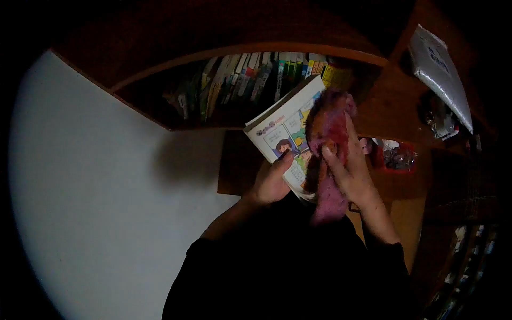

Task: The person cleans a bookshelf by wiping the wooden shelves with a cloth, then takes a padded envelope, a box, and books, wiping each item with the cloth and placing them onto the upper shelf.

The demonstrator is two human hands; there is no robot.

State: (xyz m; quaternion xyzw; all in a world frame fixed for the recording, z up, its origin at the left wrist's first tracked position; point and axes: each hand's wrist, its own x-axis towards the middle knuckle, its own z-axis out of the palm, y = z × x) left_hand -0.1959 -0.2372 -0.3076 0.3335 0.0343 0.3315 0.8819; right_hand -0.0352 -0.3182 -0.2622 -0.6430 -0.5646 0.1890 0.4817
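One pink cloth [336,128], pinched by the right hand [354,176], overlaps the book [288,136] the left hand [272,182] clasps; work looks underway, unfinished.

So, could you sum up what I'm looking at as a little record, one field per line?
Left hand: holds a book by its edge, thumb on its face
Right hand: grips a pinkish cloth, which covers part of the book
Book face: colourful comic panels
Behind: a row of books in a wooden shelf, some leaning
To the right: a silvery package and a red container, contents unclear
Lighting: dim
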